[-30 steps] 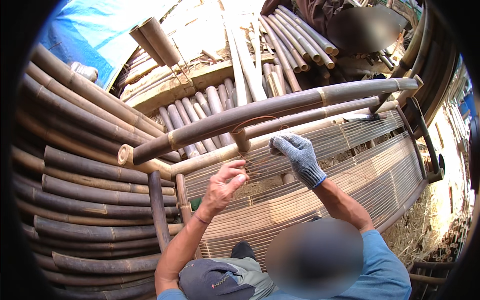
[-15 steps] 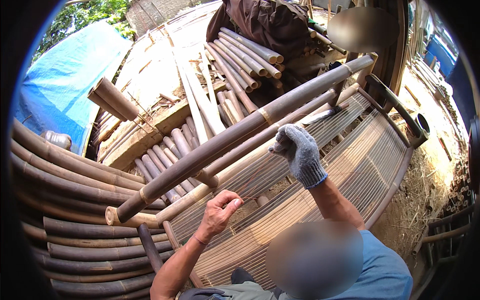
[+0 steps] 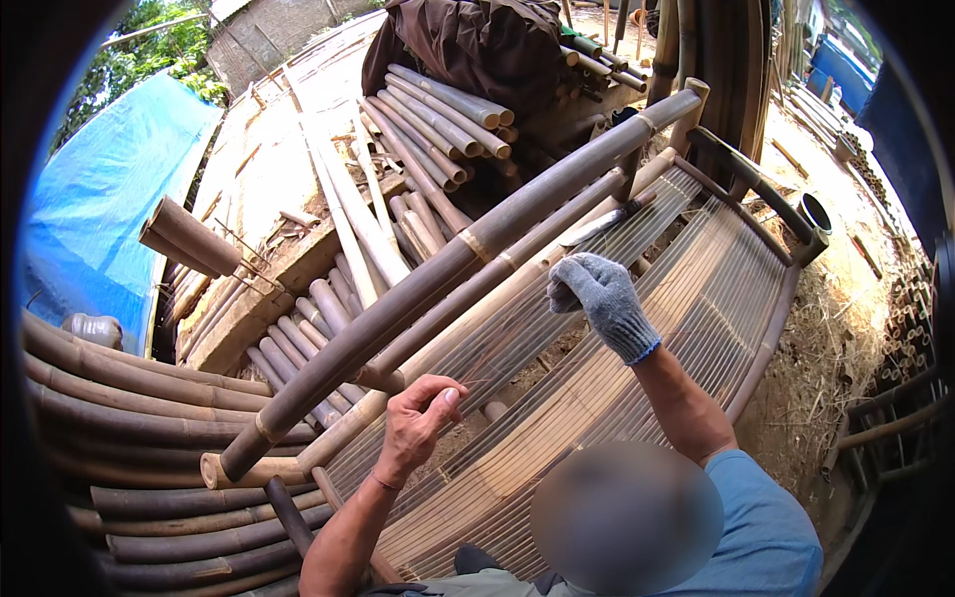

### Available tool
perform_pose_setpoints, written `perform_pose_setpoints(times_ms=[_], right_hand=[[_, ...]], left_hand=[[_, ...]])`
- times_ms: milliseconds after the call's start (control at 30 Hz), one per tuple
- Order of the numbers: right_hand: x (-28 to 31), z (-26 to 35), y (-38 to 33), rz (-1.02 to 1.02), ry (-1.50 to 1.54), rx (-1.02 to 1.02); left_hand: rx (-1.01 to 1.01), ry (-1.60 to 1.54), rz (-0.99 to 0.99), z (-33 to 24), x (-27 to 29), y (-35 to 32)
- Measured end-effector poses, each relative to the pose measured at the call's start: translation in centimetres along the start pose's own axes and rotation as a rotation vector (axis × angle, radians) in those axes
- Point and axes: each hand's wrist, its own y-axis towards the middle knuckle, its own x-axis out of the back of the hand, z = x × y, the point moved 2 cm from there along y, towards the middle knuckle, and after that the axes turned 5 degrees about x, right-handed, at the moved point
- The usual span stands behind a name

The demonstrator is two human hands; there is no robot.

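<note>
My bare left hand is closed in a pinch on a thin reddish-brown strand whose far end I cannot follow. To its right and farther off, my right hand, in a grey knitted glove, is closed with thumb and fingers together; what it holds, if anything, is too small to make out. Both hands hover above the slatted seat of a bamboo bench, its thin slats lying side by side with a gap along the back. A knife with a dark handle lies by the rear rail, beyond the glove.
A thick dark bamboo rail slants along the bench's back. Behind it lie stacked bamboo poles under a brown cloth. More long poles fill the lower left. A blue tarp hangs at far left.
The view has shifted, so the bench appears farther left. My left hand has drawn slightly left in the picture and my gloved hand slightly right, widening the space between them. Both stay closed.
</note>
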Motion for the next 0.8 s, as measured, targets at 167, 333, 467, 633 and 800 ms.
perform_pose_setpoints(times_ms=[167,333,467,633,800], right_hand=[[0.1,1.3,-0.5,0.080,-0.008,-0.059],[-0.6,1.2,-1.1,0.262,0.665,0.032],[-1.8,2.3,-1.7,0.441,1.065,0.066],[-2.9,5.1,-2.5,0.300,0.887,0.028],[-5.5,10.0,-2.0,0.552,0.241,-0.069]], left_hand=[[-0.006,-0.027,-0.127,0.2,0.6,1.2],[0.051,-0.041,-0.172,-0.2,1.1,0.8],[0.032,-0.131,-0.178,0.1,1.2,1.0],[-0.016,0.105,-0.281,-2.2,2.1,0.6],[-0.141,0.418,-0.356,-9.9,2.0,-1.3]])
